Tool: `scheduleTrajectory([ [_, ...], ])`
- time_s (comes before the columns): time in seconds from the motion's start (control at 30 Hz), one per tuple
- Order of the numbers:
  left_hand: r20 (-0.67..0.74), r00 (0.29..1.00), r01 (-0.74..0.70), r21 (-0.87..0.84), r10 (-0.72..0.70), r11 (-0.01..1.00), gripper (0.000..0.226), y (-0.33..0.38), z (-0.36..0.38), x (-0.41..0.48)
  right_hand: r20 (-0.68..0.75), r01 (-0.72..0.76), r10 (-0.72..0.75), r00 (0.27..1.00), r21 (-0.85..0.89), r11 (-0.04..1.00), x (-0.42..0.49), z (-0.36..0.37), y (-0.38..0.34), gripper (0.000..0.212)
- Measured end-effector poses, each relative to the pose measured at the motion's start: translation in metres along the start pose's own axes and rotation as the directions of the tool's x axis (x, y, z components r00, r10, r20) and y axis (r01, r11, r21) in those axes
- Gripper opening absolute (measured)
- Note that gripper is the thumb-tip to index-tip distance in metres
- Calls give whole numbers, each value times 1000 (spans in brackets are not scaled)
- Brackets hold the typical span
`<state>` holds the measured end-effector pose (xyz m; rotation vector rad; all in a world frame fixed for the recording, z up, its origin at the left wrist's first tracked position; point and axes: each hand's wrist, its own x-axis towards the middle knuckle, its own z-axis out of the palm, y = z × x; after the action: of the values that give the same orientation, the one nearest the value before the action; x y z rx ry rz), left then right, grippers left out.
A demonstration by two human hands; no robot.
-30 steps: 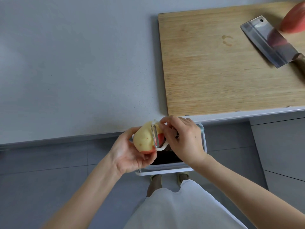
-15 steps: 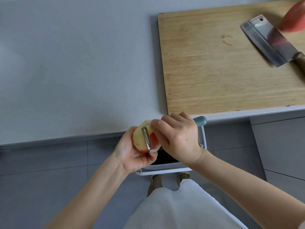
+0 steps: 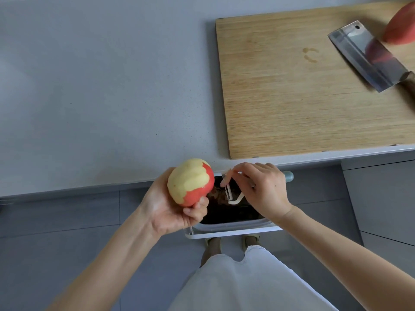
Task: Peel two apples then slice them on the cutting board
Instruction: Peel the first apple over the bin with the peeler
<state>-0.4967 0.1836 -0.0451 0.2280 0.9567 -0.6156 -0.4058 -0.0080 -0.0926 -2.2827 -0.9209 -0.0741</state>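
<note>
Now your left hand grips the half-peeled apple from below. Just beside it, your right hand pinches the peeler above the bin. Well beyond your right hand, the second apple and the cleaver lie on the cutting board.

Matt grained wood cutting board — glossy steel cleaver, white plastic peeler.
</note>
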Motion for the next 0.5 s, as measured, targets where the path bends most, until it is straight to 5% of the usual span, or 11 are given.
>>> scheduleTrajectory([
  [0.13,-8,1000,-18,83,19,996,39,5,2,-1,67,-125,124,990,11,992,-2,4,-4,23],
  [0.2,-41,998,-34,120,39,992,37,4,-1,-2,251,-305,295,922,1,952,4,0,-6,19],
  [0.33,-73,988,-123,157,136,980,35,3,-5,0,746,-657,473,469,-64,751,14,-6,-8,37],
  [0.5,-4,982,-185,144,187,972,57,4,-10,2,814,-772,559,158,-252,584,17,-7,-9,77],
])
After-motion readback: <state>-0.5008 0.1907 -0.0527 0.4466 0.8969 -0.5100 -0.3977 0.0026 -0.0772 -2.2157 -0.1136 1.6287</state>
